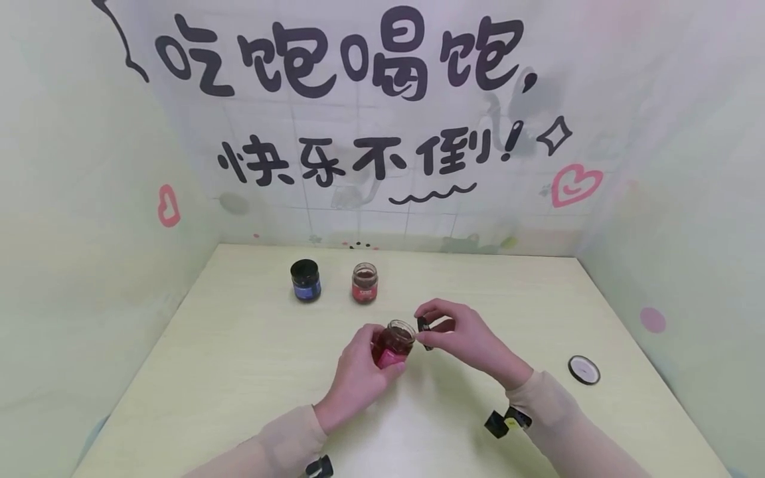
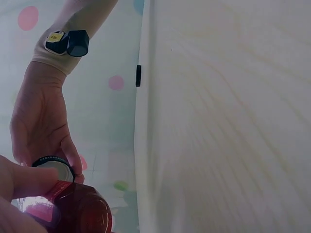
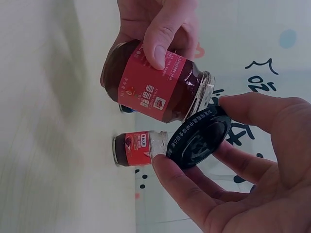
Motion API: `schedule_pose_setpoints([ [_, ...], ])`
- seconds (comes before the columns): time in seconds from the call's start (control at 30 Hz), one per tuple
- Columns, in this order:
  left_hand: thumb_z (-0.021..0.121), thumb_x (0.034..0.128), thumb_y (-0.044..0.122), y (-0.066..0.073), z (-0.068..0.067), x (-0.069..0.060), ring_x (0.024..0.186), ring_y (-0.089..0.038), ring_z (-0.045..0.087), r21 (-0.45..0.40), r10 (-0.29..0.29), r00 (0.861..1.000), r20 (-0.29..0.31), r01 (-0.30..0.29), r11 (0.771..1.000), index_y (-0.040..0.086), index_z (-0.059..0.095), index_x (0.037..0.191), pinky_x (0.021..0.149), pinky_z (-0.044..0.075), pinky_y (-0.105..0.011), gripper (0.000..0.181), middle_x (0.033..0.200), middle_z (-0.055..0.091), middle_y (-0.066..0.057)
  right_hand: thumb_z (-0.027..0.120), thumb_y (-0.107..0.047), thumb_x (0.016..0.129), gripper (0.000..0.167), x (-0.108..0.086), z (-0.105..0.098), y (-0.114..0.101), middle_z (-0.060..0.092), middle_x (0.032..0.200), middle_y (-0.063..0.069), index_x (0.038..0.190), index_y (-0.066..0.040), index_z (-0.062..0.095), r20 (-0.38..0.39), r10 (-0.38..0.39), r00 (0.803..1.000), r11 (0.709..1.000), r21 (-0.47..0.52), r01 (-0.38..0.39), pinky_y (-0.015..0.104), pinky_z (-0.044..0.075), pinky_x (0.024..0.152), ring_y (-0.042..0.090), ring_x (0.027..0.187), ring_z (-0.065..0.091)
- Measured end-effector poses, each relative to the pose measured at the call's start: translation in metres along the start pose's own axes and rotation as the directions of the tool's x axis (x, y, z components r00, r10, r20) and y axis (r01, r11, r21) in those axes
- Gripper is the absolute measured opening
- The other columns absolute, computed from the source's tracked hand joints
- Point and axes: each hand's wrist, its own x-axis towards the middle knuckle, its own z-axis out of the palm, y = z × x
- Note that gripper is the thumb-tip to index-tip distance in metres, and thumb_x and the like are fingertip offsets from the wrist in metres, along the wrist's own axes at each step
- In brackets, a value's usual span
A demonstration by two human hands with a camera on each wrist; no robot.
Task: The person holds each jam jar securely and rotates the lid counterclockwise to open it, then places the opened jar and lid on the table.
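A jar of dark red jam with a red label [image 1: 392, 346] [image 3: 150, 82] is gripped by my left hand [image 1: 358, 375], tilted with its uncapped mouth toward the right. My right hand [image 1: 466, 335] [image 3: 257, 165] pinches a black lid [image 1: 424, 332] [image 3: 200, 137] by its edge, beside the jar's rim. In the left wrist view the lid [image 2: 56, 167] shows its pale inner side, close to the jar [image 2: 82, 208]. Lid and rim nearly meet; whether they touch I cannot tell.
Farther back on the table [image 1: 239, 398] stand an uncapped dark jar with a blue label [image 1: 307, 282] and an uncapped red-labelled jar [image 1: 364, 284]. Another lid, pale side up [image 1: 584, 370], lies near the right edge. Printed cloth [image 1: 370, 219] surrounds the table's back and sides.
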Motion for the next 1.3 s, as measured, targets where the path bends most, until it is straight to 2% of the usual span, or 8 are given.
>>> schedule_pose_setpoints([
  [0.2,0.088,0.0768,0.019,-0.005,0.001,0.007,0.1,-0.022,0.06,0.006,-0.014,0.999,-0.045,0.014,1.0,0.007,0.055,0.124,0.091,0.05,-0.044,0.059,0.112,0.064,-0.006,0.079,-0.022,0.088,0.03,-0.002,-0.001,0.004,0.066,0.117,0.001,0.116,-0.026,0.067,0.001,-0.004,1.0,1.0,0.0,0.004,0.036,0.058,0.079,0.024,0.097,0.069],
  [0.7,0.089,0.0748,0.015,-0.014,0.004,0.027,0.099,-0.023,0.062,-0.005,-0.037,0.996,-0.084,0.036,0.999,0.008,0.055,0.122,0.09,0.048,-0.045,0.059,0.11,0.067,-0.007,0.081,-0.019,0.087,0.032,-0.008,-0.006,0.023,0.066,0.116,0.016,0.115,-0.024,0.067,0.0,0.036,0.999,0.999,0.01,-0.035,0.035,0.058,0.08,0.026,0.099,0.069],
  [0.97,0.09,0.0733,0.016,-0.024,0.005,0.04,0.095,-0.022,0.063,0.017,-0.05,0.993,-0.111,0.052,0.998,0.011,0.056,0.12,0.087,0.048,-0.043,0.058,0.106,0.07,-0.007,0.079,-0.026,0.089,0.032,-0.014,-0.01,0.034,0.069,0.114,0.013,0.119,-0.029,0.069,0.017,0.032,0.999,0.997,-0.071,-0.031,0.037,0.056,0.079,0.023,0.101,0.068],
  [1.17,0.091,0.0718,0.018,-0.027,0.005,0.046,0.091,-0.021,0.063,0.013,-0.073,0.991,-0.115,0.075,0.997,0.011,0.058,0.119,0.085,0.049,-0.043,0.058,0.102,0.071,-0.006,0.079,-0.018,0.089,0.031,-0.018,-0.013,0.045,0.069,0.114,0.013,0.118,-0.021,0.07,0.018,0.03,0.999,0.996,-0.084,-0.028,0.032,0.057,0.08,0.023,0.101,0.068],
  [1.3,0.091,0.0717,0.017,-0.03,0.006,0.052,0.096,-0.023,0.065,-0.002,-0.092,0.99,-0.109,0.092,0.996,0.011,0.058,0.121,0.09,0.049,-0.045,0.059,0.105,0.071,-0.006,0.079,-0.015,0.087,0.033,-0.021,-0.016,0.052,0.07,0.112,0.012,0.119,-0.012,0.07,0.008,0.025,1.0,0.994,-0.111,-0.024,0.027,0.056,0.083,0.021,0.101,0.068],
])
